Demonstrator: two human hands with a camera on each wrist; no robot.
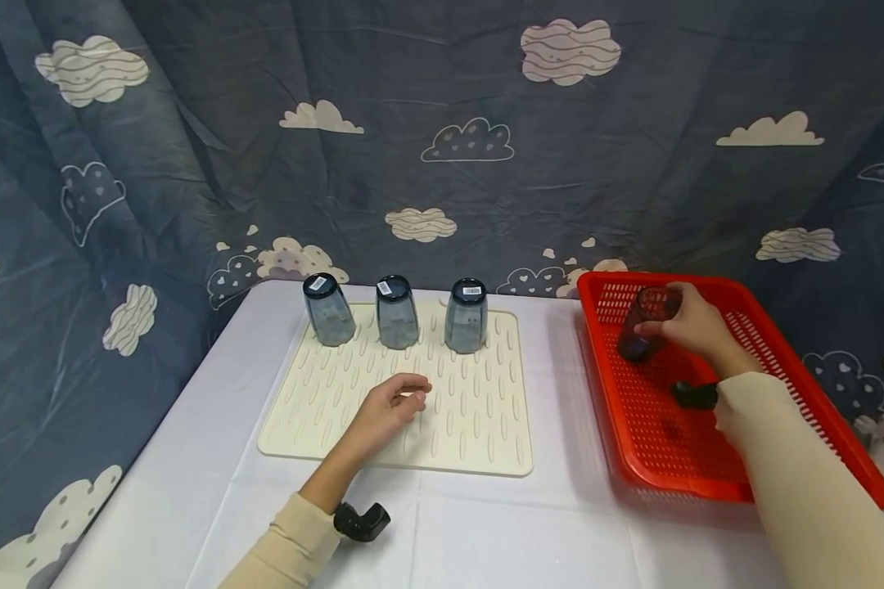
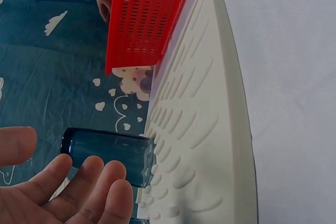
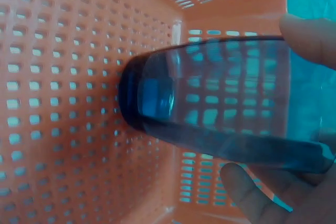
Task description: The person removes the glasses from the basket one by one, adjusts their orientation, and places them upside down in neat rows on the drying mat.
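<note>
My right hand [image 1: 688, 323] grips a dark tinted drinking glass [image 1: 639, 327] near its rim, inside the red plastic basket [image 1: 670, 446]. In the right wrist view the glass [image 3: 220, 93] has its base toward the basket floor, thumb on one side and fingers on the other. My left hand [image 1: 390, 409] hovers over the cream drying mat [image 1: 479, 446], fingers loosely bent and holding nothing. Beyond it, three similar glasses stand upside down along the mat's back: a left glass [image 1: 331, 315], a middle glass [image 1: 398, 317] and a right glass [image 1: 466, 321].
A white cloth [image 1: 471, 532] covers the table under mat and basket. Behind hangs a dark blue curtain [image 1: 383, 74] with cloud prints. The basket's raised, perforated walls surround the right hand. A black strap piece [image 1: 363, 522] sticks out from the left wrist.
</note>
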